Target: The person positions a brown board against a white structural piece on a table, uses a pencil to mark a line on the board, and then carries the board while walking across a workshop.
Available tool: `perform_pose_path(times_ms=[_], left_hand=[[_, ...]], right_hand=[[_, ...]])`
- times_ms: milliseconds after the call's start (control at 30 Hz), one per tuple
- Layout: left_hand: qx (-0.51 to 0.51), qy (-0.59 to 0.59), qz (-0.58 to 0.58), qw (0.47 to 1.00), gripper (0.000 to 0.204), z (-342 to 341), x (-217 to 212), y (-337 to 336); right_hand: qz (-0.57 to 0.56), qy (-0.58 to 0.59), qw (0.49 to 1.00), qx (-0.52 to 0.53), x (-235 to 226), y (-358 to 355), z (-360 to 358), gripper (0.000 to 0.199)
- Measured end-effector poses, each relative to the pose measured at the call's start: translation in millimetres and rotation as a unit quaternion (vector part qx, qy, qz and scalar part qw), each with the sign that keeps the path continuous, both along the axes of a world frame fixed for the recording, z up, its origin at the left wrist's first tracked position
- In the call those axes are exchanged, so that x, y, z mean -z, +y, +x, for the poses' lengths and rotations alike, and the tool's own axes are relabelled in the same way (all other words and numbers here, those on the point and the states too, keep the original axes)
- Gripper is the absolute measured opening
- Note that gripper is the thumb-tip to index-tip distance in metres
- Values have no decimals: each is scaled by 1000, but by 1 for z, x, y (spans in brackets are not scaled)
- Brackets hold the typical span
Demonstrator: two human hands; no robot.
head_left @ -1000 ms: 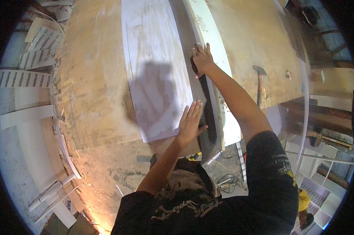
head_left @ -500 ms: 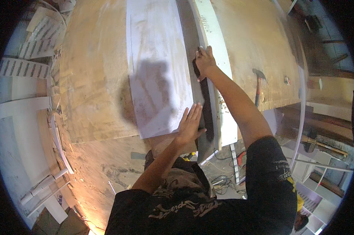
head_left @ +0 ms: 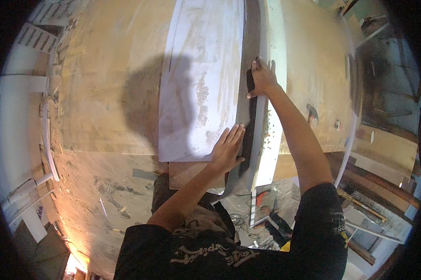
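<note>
Down it peered, the left fisheye on the wearer's head, near above both hands (head_left: 226, 151) mid-frame, and its wide sweep took in desk (head_left: 103, 56), floor (head_left: 89, 186) and the wearer's shoulders (head_left: 215, 256).

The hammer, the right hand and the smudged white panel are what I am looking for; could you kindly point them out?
Hammer (head_left: 311, 111): head view, on its dark head.
Right hand (head_left: 265, 81): head view, on the back of the hand.
Smudged white panel (head_left: 210, 65): head view, on its bare upper face.
</note>
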State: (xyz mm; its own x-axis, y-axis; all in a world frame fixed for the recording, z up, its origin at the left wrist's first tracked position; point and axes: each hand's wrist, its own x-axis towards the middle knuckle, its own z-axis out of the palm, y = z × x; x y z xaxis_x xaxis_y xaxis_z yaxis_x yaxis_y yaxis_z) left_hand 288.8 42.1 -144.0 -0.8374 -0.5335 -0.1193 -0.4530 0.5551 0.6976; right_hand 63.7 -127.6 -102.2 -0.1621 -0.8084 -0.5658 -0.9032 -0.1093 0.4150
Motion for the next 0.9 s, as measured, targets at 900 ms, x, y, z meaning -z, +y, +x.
perform_pose_path(times_ms=[900], left_hand=[[2,34,10,999,93,41,9,80]], right_hand=[[-20,11,999,-23,0,10,-3,138]])
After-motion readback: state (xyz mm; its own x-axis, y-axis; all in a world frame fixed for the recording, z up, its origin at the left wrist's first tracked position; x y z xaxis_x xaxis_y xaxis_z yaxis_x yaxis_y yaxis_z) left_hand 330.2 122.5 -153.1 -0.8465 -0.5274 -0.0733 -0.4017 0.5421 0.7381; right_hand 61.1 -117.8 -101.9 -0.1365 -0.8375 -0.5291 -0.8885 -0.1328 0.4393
